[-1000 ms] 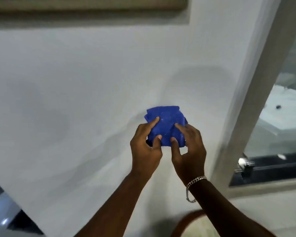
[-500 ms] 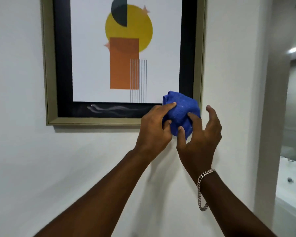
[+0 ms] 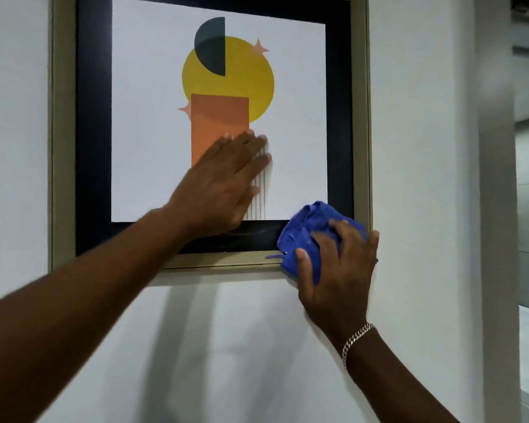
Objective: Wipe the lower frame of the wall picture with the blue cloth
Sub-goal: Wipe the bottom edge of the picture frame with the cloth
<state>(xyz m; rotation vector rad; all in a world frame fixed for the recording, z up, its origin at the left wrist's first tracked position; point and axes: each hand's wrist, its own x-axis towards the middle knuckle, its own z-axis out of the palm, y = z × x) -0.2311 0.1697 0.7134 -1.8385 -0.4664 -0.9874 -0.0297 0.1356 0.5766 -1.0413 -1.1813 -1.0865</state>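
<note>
The wall picture (image 3: 153,117) hangs in front of me, with a beige frame, a black border and a print of a yellow circle and an orange rectangle. Its lower frame (image 3: 220,260) runs along the bottom. A bunched blue cloth (image 3: 303,236) is pressed on the frame's lower right corner, and my right hand (image 3: 338,270) is shut on it. My left hand (image 3: 223,181) lies flat and open against the glass, fingers spread over the print's lower middle. My left forearm hides the left part of the lower frame.
White wall (image 3: 226,346) surrounds the picture. To the right the wall ends at a corner (image 3: 498,209), with a dim room opening beyond it. A chain bracelet (image 3: 356,338) sits on my right wrist.
Both hands held the cloth together below the picture; then they rose to it. Now the left hand has let go and rests on the glass, while the right presses the cloth on the lower right corner.
</note>
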